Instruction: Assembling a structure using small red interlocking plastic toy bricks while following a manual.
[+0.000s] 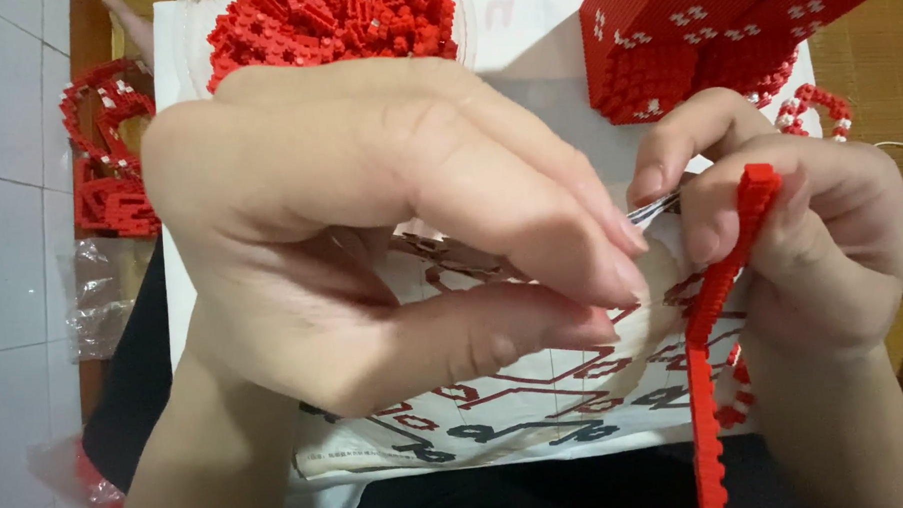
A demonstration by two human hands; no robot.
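Pinching with thumb and fingers, our left hand (pixel 371 237) meets the tip of the metal tweezers (pixel 655 209); what it nips we cannot tell. Our right hand (pixel 802 252) grasps those tweezers and a long red brick strip (pixel 714 315) hanging over the printed sheet (pixel 497 423). Loose red bricks (pixel 333 23) lie beyond.

Loose red bricks heaped in clear bowl (pixel 333 23); big red-and-white brick block (pixel 704 35); curved brick pieces (pixel 103 146); printed sheet (pixel 497 413).
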